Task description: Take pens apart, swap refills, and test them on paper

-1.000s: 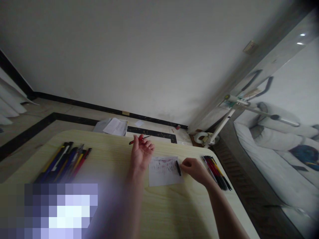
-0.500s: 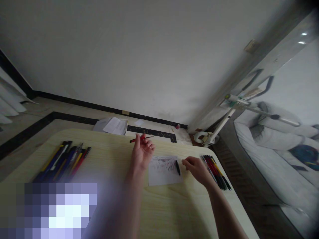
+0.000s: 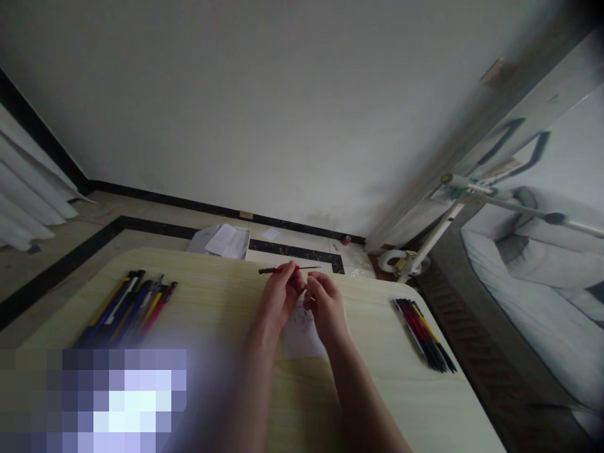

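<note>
My left hand [image 3: 279, 294] is raised over the light wooden table [image 3: 212, 302] with its fingers closed on a thin red and black pen [image 3: 287, 269] held level. Beside it, my right hand [image 3: 325, 303] has its fingers curled close to the left hand's fingertips; what it holds, if anything, is hidden. Under both hands lies a small white paper [image 3: 299, 333] with scribbles, partly covered by them.
A group of several pens [image 3: 129, 305] lies at the table's left. Another bundle of dark and red pens [image 3: 425, 336] lies near the right edge. Papers [image 3: 226, 240] lie on the floor beyond the table, and a white lamp stand [image 3: 425, 242] rises at the right.
My right hand left the black cap's spot on the paper and came left up to my left hand. The left hand turned and rose a little with the pen. The camera view shifted slightly.
</note>
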Motion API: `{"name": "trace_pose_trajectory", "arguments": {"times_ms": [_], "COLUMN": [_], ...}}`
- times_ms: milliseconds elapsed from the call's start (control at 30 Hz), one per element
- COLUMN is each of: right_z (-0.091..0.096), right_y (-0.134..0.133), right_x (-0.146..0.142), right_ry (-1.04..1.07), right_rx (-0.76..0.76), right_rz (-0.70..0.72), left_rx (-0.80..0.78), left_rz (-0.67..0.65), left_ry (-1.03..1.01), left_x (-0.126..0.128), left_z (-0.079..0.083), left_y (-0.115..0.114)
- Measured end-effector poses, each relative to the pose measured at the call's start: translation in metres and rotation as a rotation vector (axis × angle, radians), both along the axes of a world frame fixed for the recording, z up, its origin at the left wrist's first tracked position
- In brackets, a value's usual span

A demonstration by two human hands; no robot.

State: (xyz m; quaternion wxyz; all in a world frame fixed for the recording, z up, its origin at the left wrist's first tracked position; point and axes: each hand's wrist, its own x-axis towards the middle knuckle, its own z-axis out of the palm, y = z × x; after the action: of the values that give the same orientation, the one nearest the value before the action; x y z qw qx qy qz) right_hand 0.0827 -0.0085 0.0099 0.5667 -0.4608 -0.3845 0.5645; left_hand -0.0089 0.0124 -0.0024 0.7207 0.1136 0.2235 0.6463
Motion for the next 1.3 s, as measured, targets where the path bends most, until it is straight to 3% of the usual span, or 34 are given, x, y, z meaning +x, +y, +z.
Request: {"name": "trace_pose_trajectory", "arguments": {"times_ms": [300,633,1300], "right_z": [-0.003,-0.014,-0.010], "right_y": [0.002,0.008,0.009], "right_x": [-0.004,0.007,0.007], "right_ry": [0.053,0.106,0.146], "right_rx": [0.051,-0.014,0.021], "right_rz": [-0.035,-0.134,-0.088], "left_rx": [0.050,0.051,0.011], "left_rz": [-0.063,-0.078,-0.095], "left_ry": [0.172,0.385,0.332], "left_x": [0.005,0.015,0.018], "left_z": [0.004,0.001,0.006], "left_y": [-0.003,-0.003,-0.005]}}
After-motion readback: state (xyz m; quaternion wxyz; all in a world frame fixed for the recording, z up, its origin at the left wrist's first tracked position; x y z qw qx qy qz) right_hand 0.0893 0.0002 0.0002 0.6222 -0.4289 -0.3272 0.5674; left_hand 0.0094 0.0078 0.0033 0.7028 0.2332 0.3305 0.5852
